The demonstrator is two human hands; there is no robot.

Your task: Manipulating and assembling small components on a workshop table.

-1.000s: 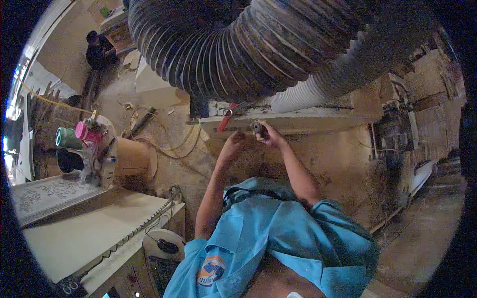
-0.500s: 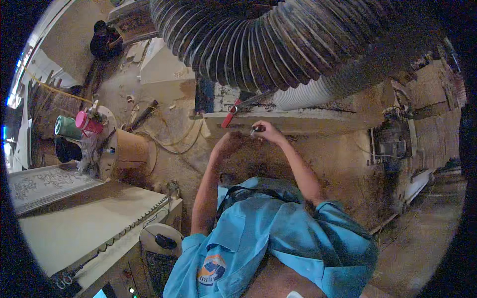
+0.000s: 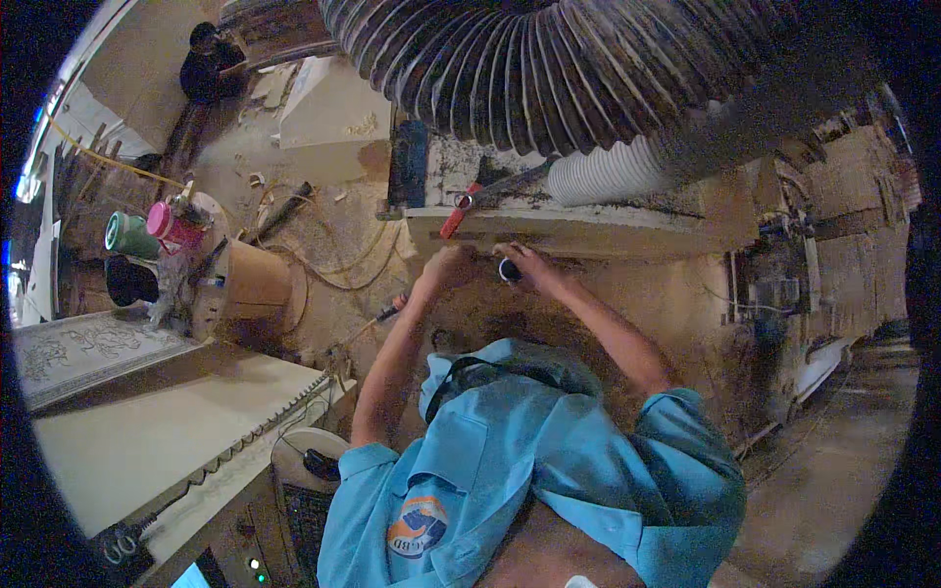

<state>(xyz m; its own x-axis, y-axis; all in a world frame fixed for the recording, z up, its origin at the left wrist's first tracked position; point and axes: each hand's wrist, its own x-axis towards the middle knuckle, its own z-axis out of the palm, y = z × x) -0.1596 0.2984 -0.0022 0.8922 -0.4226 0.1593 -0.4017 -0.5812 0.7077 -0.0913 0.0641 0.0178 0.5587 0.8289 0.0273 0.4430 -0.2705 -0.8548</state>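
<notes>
At the frame's upper centre, your right hand (image 3: 534, 270) grasps a dark round piece (image 3: 509, 270). Just left, your left hand (image 3: 448, 267) is curled; whether it grips anything cannot be told. Above it lies a red-handled tool (image 3: 455, 221).

The right hand (image 3: 532, 268) partly covers a dark round object (image 3: 509, 270), too small to identify. The left hand (image 3: 448, 267) is blurred, its grip unclear. The upper edge cuts off the large ribbed hose (image 3: 529, 88), the lower edge a lit screen (image 3: 192, 575). A distant co-worker (image 3: 208, 71) is indistinct.
</notes>
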